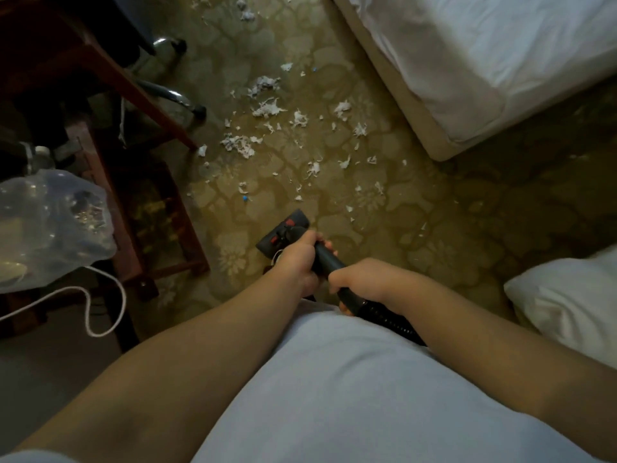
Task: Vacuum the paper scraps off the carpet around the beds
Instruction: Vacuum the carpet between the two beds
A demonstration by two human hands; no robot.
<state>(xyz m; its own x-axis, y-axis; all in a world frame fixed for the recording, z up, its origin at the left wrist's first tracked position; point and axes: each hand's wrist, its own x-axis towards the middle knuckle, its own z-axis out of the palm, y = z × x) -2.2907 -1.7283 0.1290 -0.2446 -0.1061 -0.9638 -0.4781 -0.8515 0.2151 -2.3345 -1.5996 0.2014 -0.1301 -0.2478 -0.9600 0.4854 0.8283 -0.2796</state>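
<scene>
White paper scraps (267, 110), carpet (384, 228) between desk (133, 85) and bed (484, 61) — vacuum head (298, 218) near

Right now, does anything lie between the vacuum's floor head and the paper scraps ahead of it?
Nothing visible does. Only patterned beige carpet lies between the black vacuum floor head and the white torn paper scraps. The dark wooden table leg stands left of them, the white-sheeted bed's beige base right, both off the path.

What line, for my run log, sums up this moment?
left hand grips tube | right hand grips tube | nozzle on carpet | scraps ahead
</scene>
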